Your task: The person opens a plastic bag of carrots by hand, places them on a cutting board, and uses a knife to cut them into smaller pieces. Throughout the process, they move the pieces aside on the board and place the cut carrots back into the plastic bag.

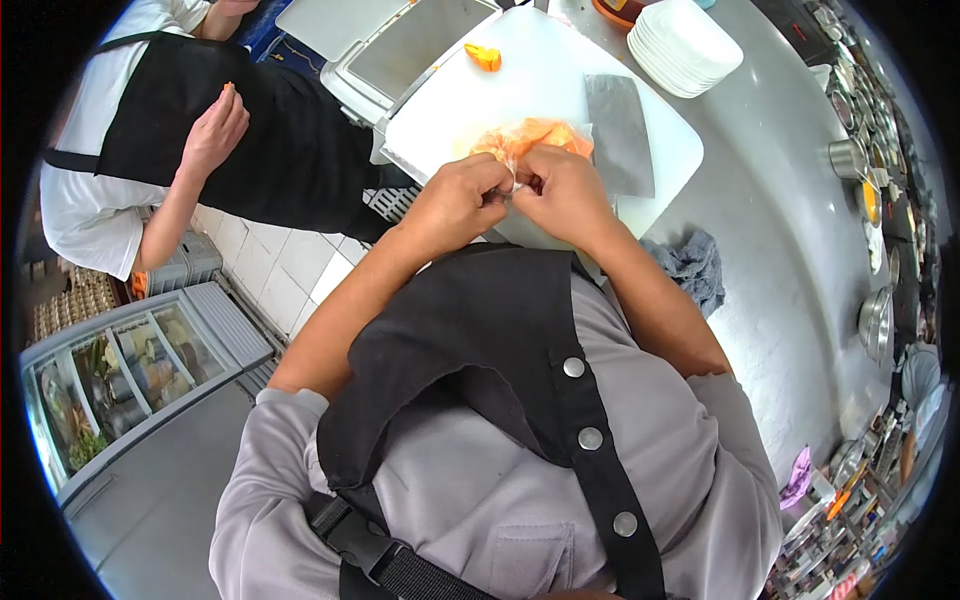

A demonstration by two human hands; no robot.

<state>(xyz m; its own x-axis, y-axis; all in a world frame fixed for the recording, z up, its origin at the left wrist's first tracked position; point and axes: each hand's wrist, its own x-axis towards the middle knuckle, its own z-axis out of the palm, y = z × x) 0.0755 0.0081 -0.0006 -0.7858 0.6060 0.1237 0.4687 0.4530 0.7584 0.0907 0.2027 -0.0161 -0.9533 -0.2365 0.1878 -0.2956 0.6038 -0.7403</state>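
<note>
A clear plastic bag (545, 135) filled with orange pieces lies on the white cutting board (430, 120). Both of my hands pinch its gathered neck at the near side of the board. My left hand (465, 198) is closed on the plastic, and my right hand (562, 195) grips it close beside. The fingertips nearly meet, so the exact hold on the neck is partly hidden. Right of the bag rests a cleaver with a broad grey blade (620, 130). An orange chunk (484, 57) sits near the board's far edge.
A stack of white trays (685, 45) stands on the steel counter (770, 200) beyond the board. A grey cloth (690, 268) lies nearer me. To the left are an open bin (410, 50), a co-worker in a black apron (240, 130) and a glass-topped chest (130, 360).
</note>
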